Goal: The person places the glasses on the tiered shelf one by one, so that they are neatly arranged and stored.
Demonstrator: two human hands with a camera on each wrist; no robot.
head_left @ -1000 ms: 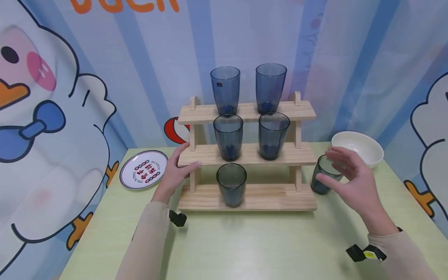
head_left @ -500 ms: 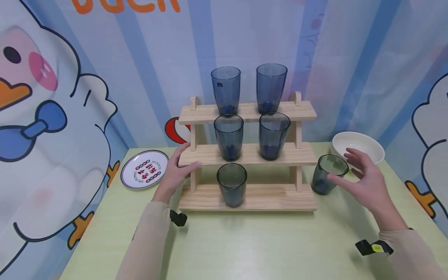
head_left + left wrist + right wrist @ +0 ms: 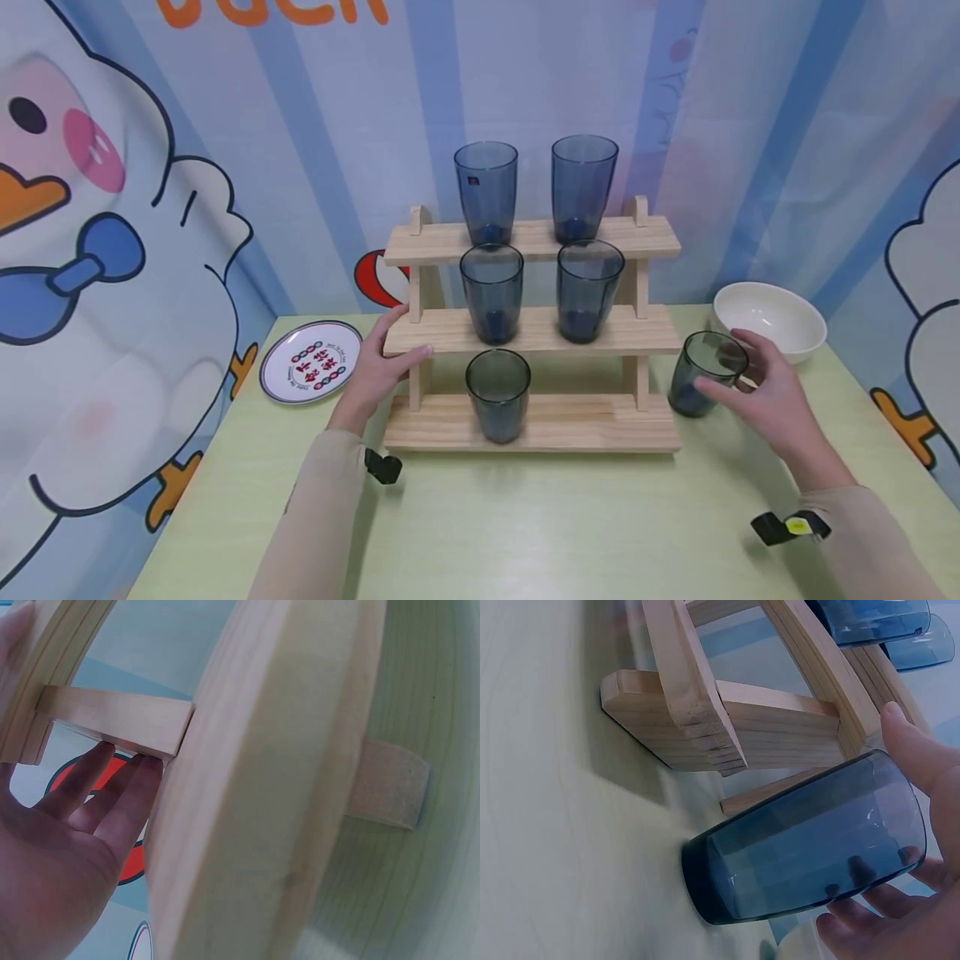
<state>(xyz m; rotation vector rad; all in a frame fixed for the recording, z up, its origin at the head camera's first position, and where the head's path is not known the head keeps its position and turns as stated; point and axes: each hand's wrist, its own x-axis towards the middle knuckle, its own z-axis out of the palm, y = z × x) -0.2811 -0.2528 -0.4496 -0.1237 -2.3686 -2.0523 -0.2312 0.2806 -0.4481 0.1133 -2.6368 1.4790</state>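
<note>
My left hand grips the left end of the middle board of a three-tier wooden display rack. Its fingers reach behind an upright in the left wrist view, with the thumb over the board's front. A smoky blue drinking glass stands upright on the table, just right of the rack. Around its right side is my right hand, fingers at the glass wall and thumb extended across the front. In the right wrist view, a gap shows between the thumb and the glass's rim.
Two glasses stand on the top tier, two on the middle, and one glass on the bottom tier, left of centre. A white bowl sits behind the right hand. A printed plate lies left of the rack. A cartoon curtain backs the table.
My right hand first drew back to the right from above the glass, then moved in closer, its fingers lowering to the glass's side. The left hand and the rack stay put.
</note>
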